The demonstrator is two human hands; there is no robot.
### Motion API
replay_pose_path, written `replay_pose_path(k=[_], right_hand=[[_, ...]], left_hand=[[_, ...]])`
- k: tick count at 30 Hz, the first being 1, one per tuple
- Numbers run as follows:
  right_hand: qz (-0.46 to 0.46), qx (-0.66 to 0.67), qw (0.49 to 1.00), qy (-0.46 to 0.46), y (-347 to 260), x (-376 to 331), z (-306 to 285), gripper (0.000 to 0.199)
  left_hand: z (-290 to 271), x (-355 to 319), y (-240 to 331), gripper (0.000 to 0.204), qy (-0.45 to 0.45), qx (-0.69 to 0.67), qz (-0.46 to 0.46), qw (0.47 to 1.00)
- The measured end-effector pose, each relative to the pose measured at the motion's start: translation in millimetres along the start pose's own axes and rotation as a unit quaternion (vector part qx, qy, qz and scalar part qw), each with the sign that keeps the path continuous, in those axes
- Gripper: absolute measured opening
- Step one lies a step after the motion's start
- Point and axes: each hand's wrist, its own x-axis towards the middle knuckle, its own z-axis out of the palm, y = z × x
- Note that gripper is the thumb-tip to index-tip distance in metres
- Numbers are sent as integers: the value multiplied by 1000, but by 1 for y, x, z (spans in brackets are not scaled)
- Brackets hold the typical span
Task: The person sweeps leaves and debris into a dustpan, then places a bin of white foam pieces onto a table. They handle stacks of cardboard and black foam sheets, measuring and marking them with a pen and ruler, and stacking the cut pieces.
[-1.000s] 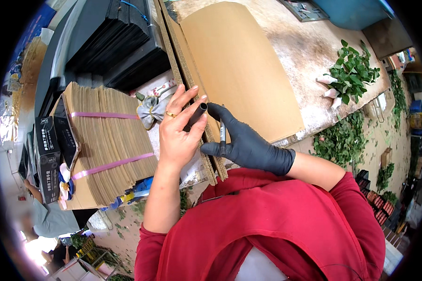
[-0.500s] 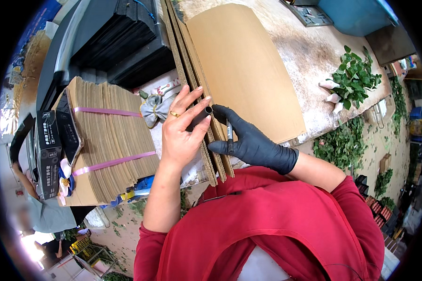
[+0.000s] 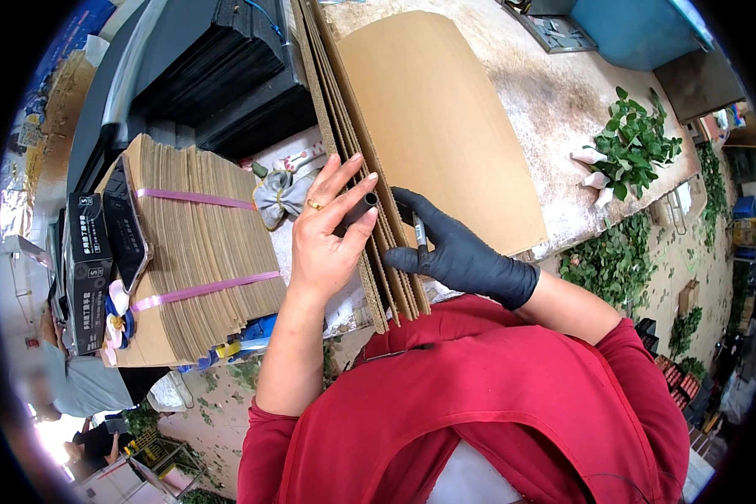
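"What does the left hand (image 3: 323, 244) have?"

"A dark tube (image 3: 360, 211), pinched between the thumb and index finger, its open end tilted up. The other fingers spread loosely upward (one wears a gold ring (image 3: 314, 204))."

"And the right hand (image 3: 462, 259), in the black glove?"

"That one has a marker (image 3: 421, 233) tucked against it, near the base of the thumb and index finger. The thumb lies across the edges of the cardboard sheets (image 3: 342, 109), and the index fingertip is out of sight, so I cannot tell how firmly those fingers grip the board."

"Where do the sheets lie?"

"They run between the two hands, seen edge-on, with narrow gaps between them. Just to their right, a broad brown panel (image 3: 445, 126) covers part of the tabletop (image 3: 525, 80)."

"Anything close by?"

"A grey pouch (image 3: 277, 202) sits just behind the left hand's fingers. Left of it is a cardboard bundle (image 3: 206, 244) with pink straps (image 3: 206, 291). Well off to the right, leafy stems (image 3: 638, 139) with pale blooms (image 3: 596, 180) rest on the tabletop."
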Motion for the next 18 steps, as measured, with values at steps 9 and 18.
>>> replay_pose_path(k=[9,18], right_hand=[[-162,-245,929,224,-42,-30,-36,75],[-31,-88,996,1,-19,2,26,111]], left_hand=[[-2,-4,-4,32,2,8,-9,1000],[-8,6,-4,35,-70,2,23,997]])
